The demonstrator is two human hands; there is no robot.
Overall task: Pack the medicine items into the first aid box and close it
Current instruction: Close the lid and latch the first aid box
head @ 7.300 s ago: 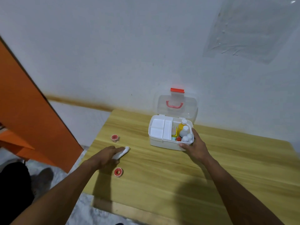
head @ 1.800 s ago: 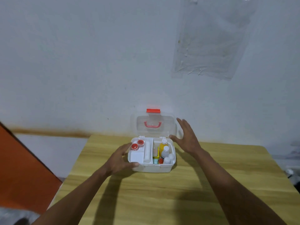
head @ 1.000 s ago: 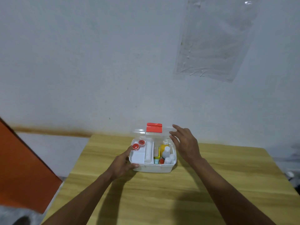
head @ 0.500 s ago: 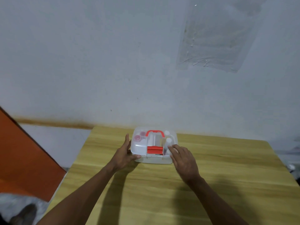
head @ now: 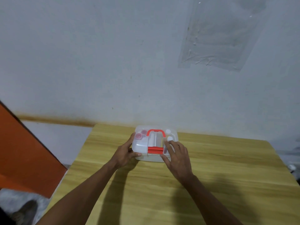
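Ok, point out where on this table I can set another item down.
Widest bare wood: right of the first aid box, out to the right edge of the table. Also free: the near strip between the two forearms. Crowded: around the box, where the left hand holds its corner and the right hand presses the lid.

One first aid box [head: 140, 146], two red tubs [head: 138, 136], two white caps [head: 170, 138], two hands [head: 125, 153].

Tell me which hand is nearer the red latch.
Right. The right hand rests on the first aid box, thumb just beside the red latch; the left hand holds its left end, slightly farther off.
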